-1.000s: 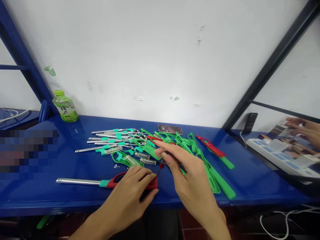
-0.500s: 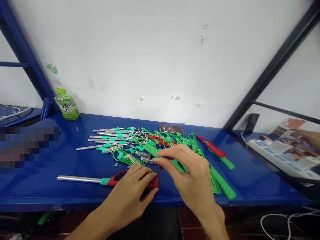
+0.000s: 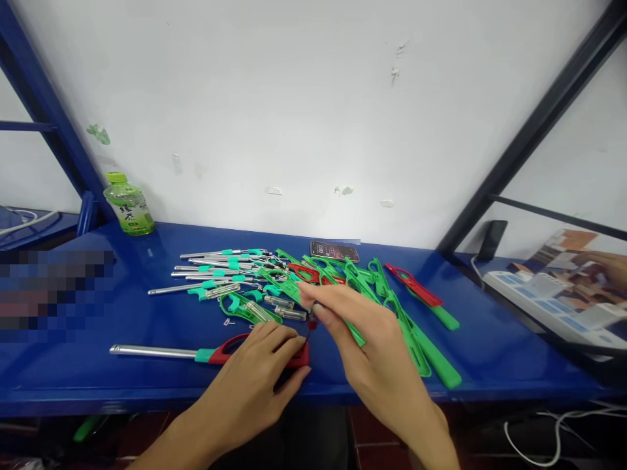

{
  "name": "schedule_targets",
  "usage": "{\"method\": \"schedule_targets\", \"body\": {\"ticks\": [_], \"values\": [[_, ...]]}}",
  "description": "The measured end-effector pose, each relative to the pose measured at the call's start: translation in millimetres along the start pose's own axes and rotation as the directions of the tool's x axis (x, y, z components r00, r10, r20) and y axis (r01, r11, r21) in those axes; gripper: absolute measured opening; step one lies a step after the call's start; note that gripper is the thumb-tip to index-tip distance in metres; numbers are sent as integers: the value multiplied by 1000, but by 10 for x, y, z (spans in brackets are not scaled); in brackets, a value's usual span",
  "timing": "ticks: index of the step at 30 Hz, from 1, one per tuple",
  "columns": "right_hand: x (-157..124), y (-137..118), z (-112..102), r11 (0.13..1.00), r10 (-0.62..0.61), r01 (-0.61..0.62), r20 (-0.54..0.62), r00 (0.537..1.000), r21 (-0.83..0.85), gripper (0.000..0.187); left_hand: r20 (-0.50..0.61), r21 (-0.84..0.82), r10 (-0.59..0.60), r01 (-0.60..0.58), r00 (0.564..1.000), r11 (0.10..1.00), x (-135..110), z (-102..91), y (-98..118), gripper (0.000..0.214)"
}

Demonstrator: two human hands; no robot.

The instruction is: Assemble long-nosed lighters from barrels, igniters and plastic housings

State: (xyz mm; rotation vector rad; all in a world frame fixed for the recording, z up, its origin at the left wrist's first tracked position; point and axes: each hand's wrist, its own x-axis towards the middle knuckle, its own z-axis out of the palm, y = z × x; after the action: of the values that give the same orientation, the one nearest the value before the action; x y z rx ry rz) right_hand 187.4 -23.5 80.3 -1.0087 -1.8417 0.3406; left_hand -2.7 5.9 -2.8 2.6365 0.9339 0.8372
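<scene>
- The lighter (image 3: 196, 356) has a red handle and a long metal tube. It lies flat near the front edge of the blue worktop (image 3: 73, 385), with the tube pointing left.
- The left hand (image 3: 259, 382) covers the handle. Its grip is closed on the lighter and presses it down.
- The right hand (image 3: 377, 352) has its grip pinched on a small red piece (image 3: 312, 324), just above the end of the handle. A thin dark wire goes down from this piece.
- In my judgement, the work goes well if the left hand stops the lighter from rolling and the right fingertips move the piece slowly, without pulling the wire.
- Counted in hand: one lighter and one small red piece.
- In the heap behind there are about six metal tubes (image 3: 215, 269) with teal collars and two red handle halves (image 3: 414, 286). There are at least eight green handle halves (image 3: 431, 356); they overlap, so an exact count is not possible.
- Farther back are one green bottle (image 3: 128, 205) and one phone (image 3: 334, 251).
</scene>
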Motion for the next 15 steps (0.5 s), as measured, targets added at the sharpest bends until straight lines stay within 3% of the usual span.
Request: {"method": "schedule_targets", "body": {"ticks": [5, 11, 15], "values": [[6, 10, -22, 989, 46, -67, -160, 986, -131, 10, -26, 5, 15, -14, 1000, 1000, 0, -5, 5, 19], [-5, 5, -78, 1000, 10, -10, -26, 1000, 8, 31, -15, -9, 6, -6, 1000, 1000, 9, -5, 7, 16], [4, 3, -72, 994, -9, -6, -140, 990, -107, 8, -12, 5, 4, -4, 1000, 1000, 4, 2, 4, 17]]}}
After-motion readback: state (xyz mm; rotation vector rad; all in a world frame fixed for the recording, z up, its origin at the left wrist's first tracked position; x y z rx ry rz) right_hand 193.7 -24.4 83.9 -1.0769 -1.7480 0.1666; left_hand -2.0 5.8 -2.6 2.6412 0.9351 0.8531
